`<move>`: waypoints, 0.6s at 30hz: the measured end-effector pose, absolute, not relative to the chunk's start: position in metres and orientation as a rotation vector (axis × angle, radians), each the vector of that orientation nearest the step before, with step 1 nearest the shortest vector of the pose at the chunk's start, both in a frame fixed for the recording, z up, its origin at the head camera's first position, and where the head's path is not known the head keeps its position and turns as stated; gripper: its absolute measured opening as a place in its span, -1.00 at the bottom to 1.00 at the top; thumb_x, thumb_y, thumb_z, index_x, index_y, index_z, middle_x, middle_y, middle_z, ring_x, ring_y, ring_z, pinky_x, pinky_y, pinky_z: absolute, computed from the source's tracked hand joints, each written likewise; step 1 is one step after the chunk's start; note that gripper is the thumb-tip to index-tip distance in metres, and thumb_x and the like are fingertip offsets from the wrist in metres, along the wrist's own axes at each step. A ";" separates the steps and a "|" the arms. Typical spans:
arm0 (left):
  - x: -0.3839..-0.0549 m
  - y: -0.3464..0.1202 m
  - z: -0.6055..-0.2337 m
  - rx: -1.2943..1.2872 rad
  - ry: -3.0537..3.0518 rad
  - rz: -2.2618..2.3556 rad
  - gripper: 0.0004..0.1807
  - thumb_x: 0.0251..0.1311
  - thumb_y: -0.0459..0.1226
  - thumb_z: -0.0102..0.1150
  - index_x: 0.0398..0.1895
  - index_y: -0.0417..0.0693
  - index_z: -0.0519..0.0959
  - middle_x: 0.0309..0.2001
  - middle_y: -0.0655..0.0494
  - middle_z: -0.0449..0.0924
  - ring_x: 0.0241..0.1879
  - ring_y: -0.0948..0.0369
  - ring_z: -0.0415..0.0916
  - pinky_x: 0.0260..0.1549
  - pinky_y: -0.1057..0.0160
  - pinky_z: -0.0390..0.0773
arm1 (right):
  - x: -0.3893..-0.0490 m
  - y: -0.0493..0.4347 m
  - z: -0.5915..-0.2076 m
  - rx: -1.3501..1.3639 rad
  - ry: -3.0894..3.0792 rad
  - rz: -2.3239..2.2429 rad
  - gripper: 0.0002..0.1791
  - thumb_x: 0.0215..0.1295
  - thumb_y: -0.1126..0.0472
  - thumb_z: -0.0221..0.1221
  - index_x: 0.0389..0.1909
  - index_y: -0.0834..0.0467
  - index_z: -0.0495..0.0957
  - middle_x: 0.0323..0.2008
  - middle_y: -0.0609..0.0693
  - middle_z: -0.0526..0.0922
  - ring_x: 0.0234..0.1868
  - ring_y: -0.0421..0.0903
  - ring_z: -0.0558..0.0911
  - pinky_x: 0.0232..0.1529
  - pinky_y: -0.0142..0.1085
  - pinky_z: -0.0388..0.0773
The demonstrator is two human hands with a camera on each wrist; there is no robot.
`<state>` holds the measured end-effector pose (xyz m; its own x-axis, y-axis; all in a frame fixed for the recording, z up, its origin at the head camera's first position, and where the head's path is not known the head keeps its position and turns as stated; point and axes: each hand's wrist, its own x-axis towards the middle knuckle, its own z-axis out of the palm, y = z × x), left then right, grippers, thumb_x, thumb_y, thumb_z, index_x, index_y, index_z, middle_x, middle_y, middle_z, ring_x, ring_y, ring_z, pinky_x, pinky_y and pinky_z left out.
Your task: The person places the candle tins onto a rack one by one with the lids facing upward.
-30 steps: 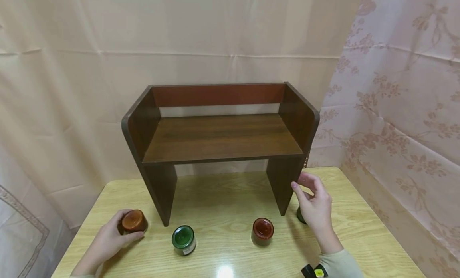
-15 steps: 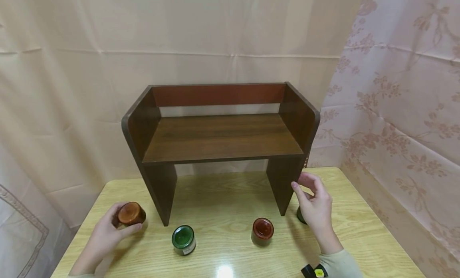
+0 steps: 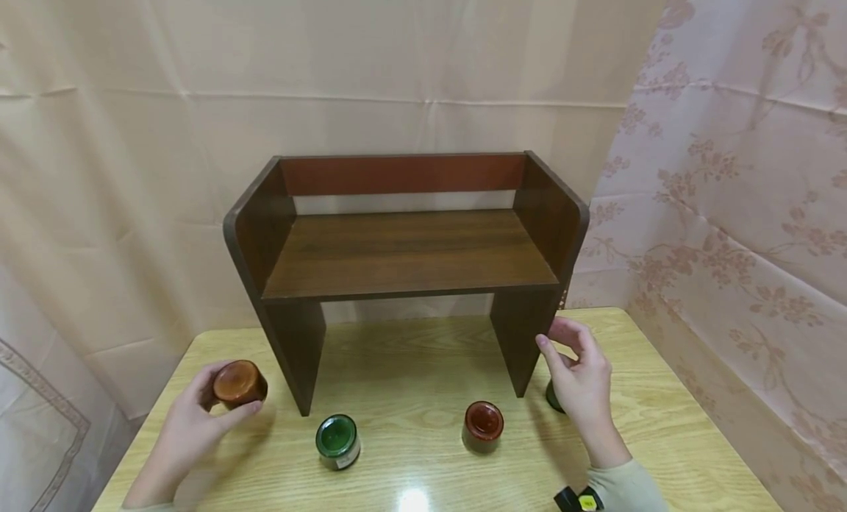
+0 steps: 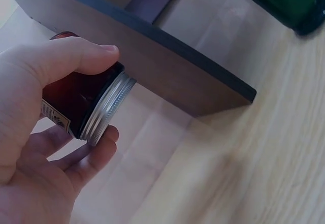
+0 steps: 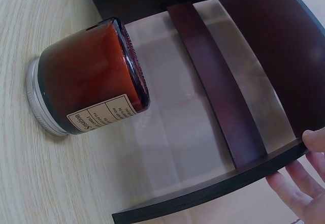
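An amber glass candle jar [image 3: 240, 384] is gripped upside down by my left hand [image 3: 188, 427], raised off the table left of the shelf. In the left wrist view, the thumb lies across the jar's glass [image 4: 76, 94] and fingertips touch its silver lid [image 4: 107, 107]. My right hand [image 3: 584, 383] holds the dark wooden shelf [image 3: 410, 251] by the lower front edge of its right side panel. The right wrist view has the thumb and fingers [image 5: 284, 191] on opposite sides of that panel [image 5: 213, 188].
A green jar [image 3: 338, 440] and a reddish-brown jar [image 3: 483, 425] stand lid-down before the shelf on the pale wooden table [image 3: 410, 379]. Another dark green jar [image 3: 554, 396] is partly hidden behind my right hand. Curtains [image 3: 423, 70] hang behind.
My left hand has lifted the amber candle jar from beside the shelf's left panel and carried it slightly up and left. The right hand has stayed on the shelf panel.
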<state>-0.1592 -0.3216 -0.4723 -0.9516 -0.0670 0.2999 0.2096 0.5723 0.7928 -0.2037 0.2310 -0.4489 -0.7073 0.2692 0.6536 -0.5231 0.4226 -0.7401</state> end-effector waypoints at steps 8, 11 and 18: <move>-0.155 -0.316 -0.462 -0.153 -2.452 -1.365 -0.21 0.13 -0.37 0.69 0.42 -0.16 0.48 0.11 0.52 0.60 0.07 0.59 0.56 0.00 0.64 0.51 | -0.202 0.231 -0.446 0.213 -1.950 1.375 -0.62 0.34 0.54 0.42 0.14 0.41 0.62 -0.06 0.24 0.78 -0.02 -0.47 0.70 -0.15 -0.63 0.67; -0.155 -0.311 -0.460 -0.183 -2.413 -1.405 -0.21 0.10 -0.43 0.68 0.40 -0.19 0.48 0.12 0.48 0.61 0.09 0.57 0.57 0.05 0.65 0.50 | -0.201 0.232 -0.446 0.197 -1.956 1.368 -0.62 0.34 0.55 0.42 0.14 0.40 0.62 -0.07 0.23 0.78 -0.03 -0.48 0.70 -0.16 -0.64 0.66; -0.151 -0.307 -0.448 -0.205 -2.379 -1.409 -0.19 0.05 -0.51 0.67 0.40 -0.23 0.48 0.12 0.50 0.61 0.10 0.57 0.57 0.09 0.67 0.48 | -0.203 0.230 -0.449 0.220 -1.953 1.377 -0.59 0.33 0.54 0.43 0.17 0.37 0.63 -0.06 0.22 0.78 -0.03 -0.45 0.71 -0.18 -0.63 0.66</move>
